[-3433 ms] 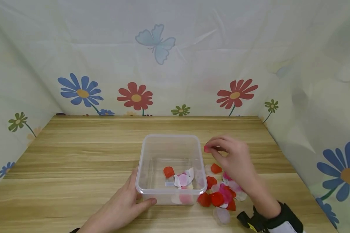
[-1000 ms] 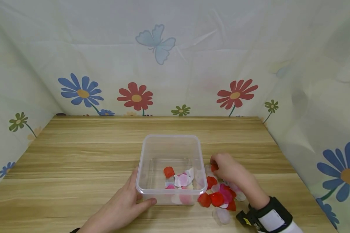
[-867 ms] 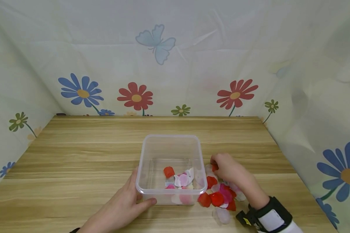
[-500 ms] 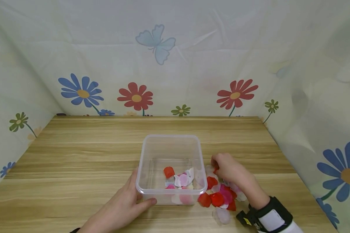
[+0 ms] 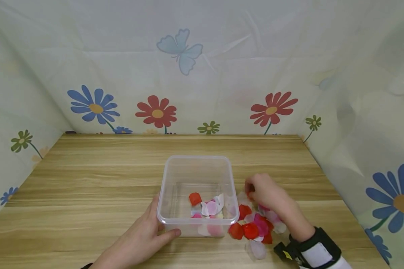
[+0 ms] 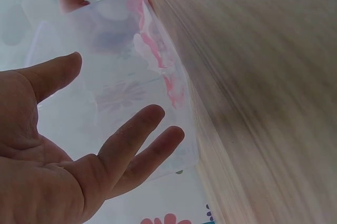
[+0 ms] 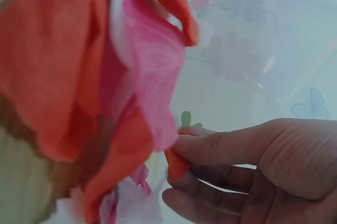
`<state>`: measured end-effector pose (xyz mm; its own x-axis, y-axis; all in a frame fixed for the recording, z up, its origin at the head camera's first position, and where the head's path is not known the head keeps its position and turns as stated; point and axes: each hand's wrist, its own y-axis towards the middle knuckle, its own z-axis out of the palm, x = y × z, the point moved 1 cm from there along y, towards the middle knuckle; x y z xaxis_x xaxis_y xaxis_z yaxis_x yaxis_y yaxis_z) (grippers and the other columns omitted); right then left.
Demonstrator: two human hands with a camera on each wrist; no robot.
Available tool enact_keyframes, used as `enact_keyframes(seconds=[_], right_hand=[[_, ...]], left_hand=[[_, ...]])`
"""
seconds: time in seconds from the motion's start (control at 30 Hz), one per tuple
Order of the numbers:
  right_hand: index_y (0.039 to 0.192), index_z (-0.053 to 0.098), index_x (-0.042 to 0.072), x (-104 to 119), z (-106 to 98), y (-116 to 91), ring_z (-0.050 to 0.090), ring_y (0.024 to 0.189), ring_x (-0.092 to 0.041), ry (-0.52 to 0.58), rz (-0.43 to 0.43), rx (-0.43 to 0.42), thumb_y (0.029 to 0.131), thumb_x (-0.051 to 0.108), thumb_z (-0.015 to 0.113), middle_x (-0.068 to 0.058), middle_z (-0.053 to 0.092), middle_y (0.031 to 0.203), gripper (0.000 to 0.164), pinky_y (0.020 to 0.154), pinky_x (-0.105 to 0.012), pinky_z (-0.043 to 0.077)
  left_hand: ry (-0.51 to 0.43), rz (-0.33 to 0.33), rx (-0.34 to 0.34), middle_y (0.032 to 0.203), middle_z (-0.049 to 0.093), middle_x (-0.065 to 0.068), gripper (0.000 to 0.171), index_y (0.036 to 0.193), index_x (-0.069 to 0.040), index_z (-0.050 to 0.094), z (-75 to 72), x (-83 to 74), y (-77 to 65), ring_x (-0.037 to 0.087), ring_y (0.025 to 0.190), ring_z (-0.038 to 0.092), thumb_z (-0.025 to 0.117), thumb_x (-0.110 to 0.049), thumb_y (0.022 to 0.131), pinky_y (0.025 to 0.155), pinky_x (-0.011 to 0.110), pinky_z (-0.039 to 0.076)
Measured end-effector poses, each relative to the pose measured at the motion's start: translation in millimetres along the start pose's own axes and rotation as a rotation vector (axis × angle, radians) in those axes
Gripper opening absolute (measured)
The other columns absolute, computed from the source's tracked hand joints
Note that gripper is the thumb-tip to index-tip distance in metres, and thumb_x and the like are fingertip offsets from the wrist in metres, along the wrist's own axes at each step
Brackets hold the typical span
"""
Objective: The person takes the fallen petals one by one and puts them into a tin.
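Pale cloth (image 5: 229, 78) hangs behind and at both sides of a wood-grain surface (image 5: 97, 175); it is printed with blue, red and green flowers (image 5: 156, 112) and a light-blue butterfly (image 5: 181, 51). On the near half of the surface stands a clear, square box (image 5: 198, 221), upright and open at the top. Inside it lie petals (image 5: 211, 208): a red one toward the middle, with white and pink ones gathered toward the right front.

The left hand (image 5: 148, 228) rests against the box at its left front corner, thumb along the front wall, the other fingers at the left side. In the left wrist view its fingers are spread and relaxed beside the clear wall.

Just right of the box, a pile (image 5: 250, 230) of red, pink and white petals spreads over the surface, many overlapping; one pale petal (image 5: 257, 249) lies at its near end. The right hand (image 5: 265, 191) is at the far end of the pile, its thumb and fingers pinching a red petal (image 7: 175, 165). Whether that petal touches the surface cannot be told. Round the right wrist goes a black strap (image 5: 330, 243) with a white panel, next to a white sleeve (image 5: 340, 263).
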<state>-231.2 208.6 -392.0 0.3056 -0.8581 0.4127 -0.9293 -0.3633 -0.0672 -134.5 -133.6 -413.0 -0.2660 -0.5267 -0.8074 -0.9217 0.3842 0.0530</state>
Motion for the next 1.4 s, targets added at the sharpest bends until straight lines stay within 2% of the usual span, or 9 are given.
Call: enact_keyframes(seconds=[0.3, 0.63, 0.9, 1.2, 1.4], right_hand=[[0.085, 0.074, 0.005, 3, -11, -3, 0.055, 0.073, -0.021, 0.003, -0.025, -0.091, 0.086, -0.005, 0.076, -0.001, 0.063, 0.078, 0.011, 0.069, -0.036, 0.056], [0.088, 0.076, 0.007, 12, -22, -9, 0.062, 0.076, -0.022, 0.029, -0.083, -0.276, 0.084, -0.008, 0.079, -0.003, 0.07, 0.084, 0.015, 0.072, -0.04, 0.061], [0.094, 0.076, 0.005, 31, -27, -19, 0.069, 0.081, -0.023, 0.083, -0.139, -0.412, 0.083, -0.008, 0.08, -0.005, 0.073, 0.09, 0.017, 0.075, -0.043, 0.063], [0.096, 0.077, 0.007, 50, -29, -30, 0.071, 0.085, -0.017, 0.096, -0.295, -0.568, 0.079, -0.008, 0.084, -0.001, 0.074, 0.094, 0.024, 0.075, -0.038, 0.062], [0.098, 0.077, 0.008, 63, -24, -35, 0.071, 0.087, -0.012, 0.151, -0.429, -0.629, 0.074, -0.012, 0.086, 0.002, 0.074, 0.097, 0.032, 0.076, -0.032, 0.062]], left_hand=[[-0.001, -0.001, 0.004, 0.154, 0.039, 0.007, 0.102, 0.162, -0.025, 0.01, 0.4, -0.2, 0.2, 0.022, 0.125, 0.055, 0.082, -0.023, 0.09, 0.099, 0.041, 0.053], [-0.008, -0.019, 0.006, 0.155, 0.038, 0.007, 0.103, 0.162, -0.025, 0.008, 0.2, -1.0, -0.5, 0.023, 0.125, 0.055, 0.082, -0.026, 0.09, 0.1, 0.044, 0.053], [-0.008, -0.009, 0.002, 0.155, 0.038, 0.007, 0.103, 0.162, -0.027, 0.008, 0.2, -0.3, -0.7, 0.022, 0.124, 0.055, 0.082, -0.027, 0.091, 0.099, 0.043, 0.053], [-0.013, -0.005, 0.002, 0.155, 0.037, 0.006, 0.103, 0.163, -0.028, 0.008, -0.1, 0.0, -0.2, 0.022, 0.125, 0.054, 0.082, -0.027, 0.091, 0.1, 0.045, 0.052], [-0.007, -0.004, -0.001, 0.157, 0.036, 0.007, 0.104, 0.163, -0.028, 0.007, 0.3, 0.0, 0.5, 0.023, 0.127, 0.053, 0.082, -0.026, 0.09, 0.1, 0.045, 0.053]])
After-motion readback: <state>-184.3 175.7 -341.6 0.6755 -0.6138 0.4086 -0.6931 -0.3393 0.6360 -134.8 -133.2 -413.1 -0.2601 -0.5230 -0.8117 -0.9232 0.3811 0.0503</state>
